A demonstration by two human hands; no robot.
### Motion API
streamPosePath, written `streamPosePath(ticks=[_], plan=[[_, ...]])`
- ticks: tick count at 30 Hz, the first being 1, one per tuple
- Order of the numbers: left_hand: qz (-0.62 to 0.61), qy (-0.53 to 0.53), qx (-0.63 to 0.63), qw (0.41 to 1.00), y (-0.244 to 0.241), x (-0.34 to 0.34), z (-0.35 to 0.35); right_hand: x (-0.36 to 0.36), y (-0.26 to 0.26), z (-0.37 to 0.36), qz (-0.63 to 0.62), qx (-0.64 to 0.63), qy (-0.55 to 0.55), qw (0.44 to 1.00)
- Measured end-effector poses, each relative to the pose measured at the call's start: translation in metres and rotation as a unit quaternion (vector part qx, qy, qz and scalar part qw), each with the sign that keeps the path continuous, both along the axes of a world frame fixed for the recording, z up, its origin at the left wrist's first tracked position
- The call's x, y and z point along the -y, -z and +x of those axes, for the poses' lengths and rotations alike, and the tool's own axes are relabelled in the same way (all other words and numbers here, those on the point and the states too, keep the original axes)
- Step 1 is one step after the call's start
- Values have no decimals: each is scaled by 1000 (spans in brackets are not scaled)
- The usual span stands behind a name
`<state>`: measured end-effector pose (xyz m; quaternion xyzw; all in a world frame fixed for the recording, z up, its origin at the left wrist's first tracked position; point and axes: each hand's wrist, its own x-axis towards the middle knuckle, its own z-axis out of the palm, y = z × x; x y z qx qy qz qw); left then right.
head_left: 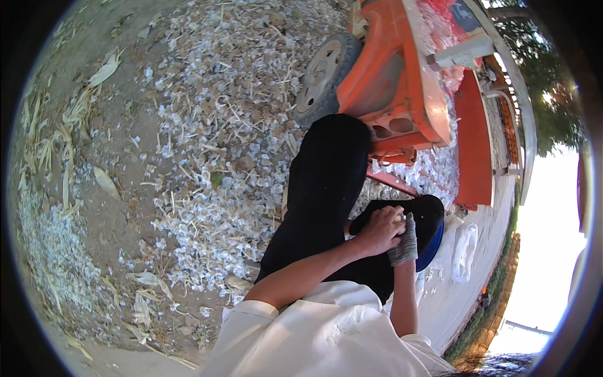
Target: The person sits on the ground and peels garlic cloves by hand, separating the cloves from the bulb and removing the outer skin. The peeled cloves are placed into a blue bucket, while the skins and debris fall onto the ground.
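Note:
My bare left hand point(382, 230) is curled over my right hand point(405, 240), which wears a grey knitted glove. Both are together above my lap, near the black-trousered knee point(426, 209). A small pale thing point(401, 217) shows at the left fingertips, too small and covered to identify. The left hand hides most of the gloved palm, so what lies in it cannot be seen. Part of a blue rounded object point(432, 252) shows beneath the right-side knee.
An orange metal vehicle or cart point(426, 110) with a rubber-tyred wheel point(325, 77) stands ahead, beside my other knee. Whitish scraps and red netting point(447, 42) lie in it. Pale papery scraps point(212, 212) and dry stalks cover the ground. A white plastic bag point(465, 252) lies right.

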<state>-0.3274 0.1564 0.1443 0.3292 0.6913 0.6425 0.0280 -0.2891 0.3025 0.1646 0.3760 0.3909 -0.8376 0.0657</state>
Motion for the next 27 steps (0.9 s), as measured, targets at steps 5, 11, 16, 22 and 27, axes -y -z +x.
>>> streamPosePath(ticks=[5, 11, 16, 22, 27], plan=[[191, 53, 260, 945, -17, -1, -13, 12, -43, 9, -264, -68, 94, 958], [122, 23, 346, 930, -2, -10, -21, -74, -96, 64, -134, -137, 190, 963], [71, 29, 354, 932, 4, -21, -9, -253, -148, 106, 19, -121, 411, 903], [20, 17, 318, 948, 30, -45, 9, -470, -108, 140, 156, -167, 549, 804], [-61, 49, 291, 953, 21, -29, -5, -339, -55, 24, 4, -242, 308, 920]])
